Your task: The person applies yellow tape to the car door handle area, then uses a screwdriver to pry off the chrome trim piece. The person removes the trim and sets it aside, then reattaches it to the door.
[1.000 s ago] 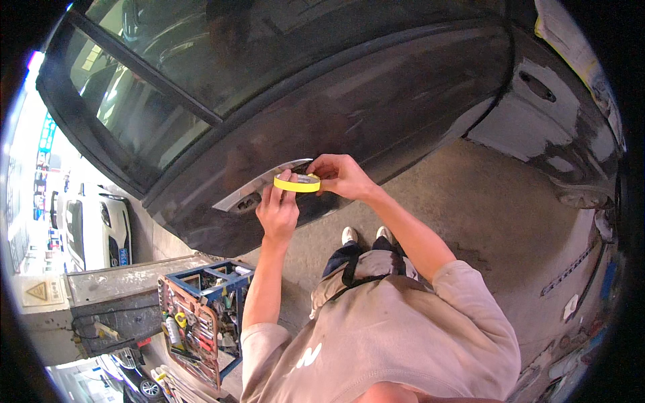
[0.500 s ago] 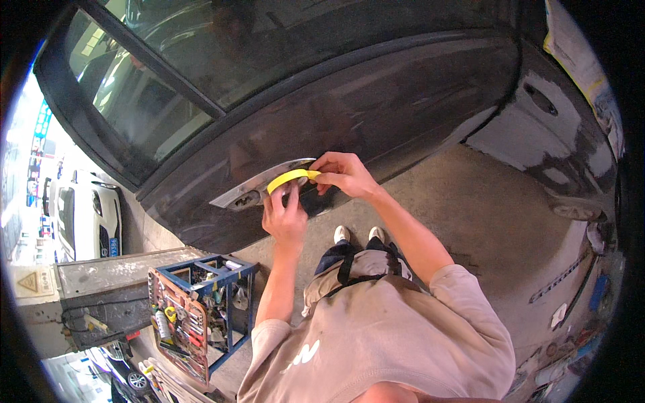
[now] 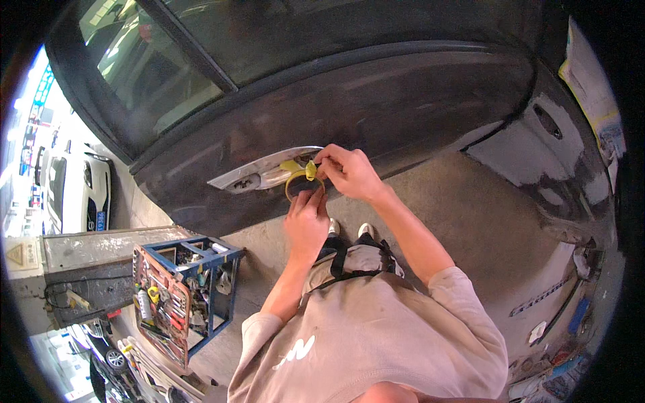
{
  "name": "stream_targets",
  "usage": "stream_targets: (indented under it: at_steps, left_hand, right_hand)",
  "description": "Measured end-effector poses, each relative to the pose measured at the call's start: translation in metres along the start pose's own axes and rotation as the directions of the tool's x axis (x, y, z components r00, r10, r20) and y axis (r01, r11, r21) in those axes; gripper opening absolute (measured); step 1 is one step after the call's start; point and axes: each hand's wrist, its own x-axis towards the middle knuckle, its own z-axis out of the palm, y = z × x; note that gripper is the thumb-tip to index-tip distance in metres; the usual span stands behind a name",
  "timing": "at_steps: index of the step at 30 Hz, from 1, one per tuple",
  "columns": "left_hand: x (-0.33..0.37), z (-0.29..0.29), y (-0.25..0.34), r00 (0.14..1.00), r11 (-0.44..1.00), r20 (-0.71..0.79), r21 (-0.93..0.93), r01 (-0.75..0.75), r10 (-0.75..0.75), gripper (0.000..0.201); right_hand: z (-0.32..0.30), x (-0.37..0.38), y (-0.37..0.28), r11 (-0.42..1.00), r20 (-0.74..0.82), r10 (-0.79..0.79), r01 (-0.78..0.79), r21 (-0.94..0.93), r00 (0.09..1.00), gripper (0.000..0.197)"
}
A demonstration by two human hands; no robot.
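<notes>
A yellow tape roll (image 3: pixel 288 188) hangs just below the metallic door handle area (image 3: pixel 252 169) of a dark car door (image 3: pixel 416 101). My left hand (image 3: pixel 308 225) is closed on the lower side of the roll. A crumpled strip of yellow tape (image 3: pixel 311 170) stands at the roll's upper edge, beside the fingertips of my right hand (image 3: pixel 351 173). Those fingers are pinched together, apparently on the tape's end, which they partly hide. More yellow tape (image 3: pixel 289 165) shows against the handle. At the handle's left end is a dark lock opening (image 3: pixel 246 183).
A blue tool cart (image 3: pixel 211 265) with an open panel of hand tools (image 3: pixel 161 305) stands at lower left. Behind it is a grey pillar (image 3: pixel 87 269), and a white car (image 3: pixel 70 188) is farther left. A patchy sanded panel (image 3: pixel 517 151) lies right. Parts lie on the floor at lower right.
The roll has turned from edge-on to showing its round opening. My left hand has moved right, toward my right hand. The tape strip is now crumpled, and yellow shows on the handle.
</notes>
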Motion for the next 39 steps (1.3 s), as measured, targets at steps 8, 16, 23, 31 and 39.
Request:
stream_targets:
  at_steps: [8, 16, 23, 31, 39]
  left_hand:
    - [0.0, 0.029, 0.006, 0.968, 0.768, 0.064, -0.597, 0.232, -0.242, 0.015]
    - [0.02, -0.011, 0.002, 0.818, 0.515, 0.087, -0.737, 0.437, -0.568, 0.023]
    - [0.066, 0.003, -0.01, 0.847, 0.61, 0.229, -0.607, 0.509, -0.479, 0.03]
    - [0.074, -0.011, -0.005, 0.647, 0.259, 0.523, -0.63, 0.732, -0.555, 0.023]
    - [0.074, -0.013, -0.007, 0.671, 0.373, 0.526, -0.567, 0.735, -0.524, 0.022]
  right_hand:
    - [0.01, -0.024, 0.011, 0.998, -0.086, 0.04, -0.044, -0.048, 0.995, 0.027]
    - [0.015, -0.023, 0.028, 0.976, -0.059, 0.127, -0.114, 0.185, 0.99, 0.025]
    - [0.011, -0.018, 0.014, 0.97, 0.001, 0.193, -0.191, 0.151, 0.981, 0.022]
    - [-0.022, -0.016, -0.006, 0.976, -0.045, 0.22, -0.219, 0.009, 0.975, 0.022]
    - [-0.042, -0.024, -0.022, 0.986, -0.063, 0.053, -0.062, -0.152, 0.997, 0.023]
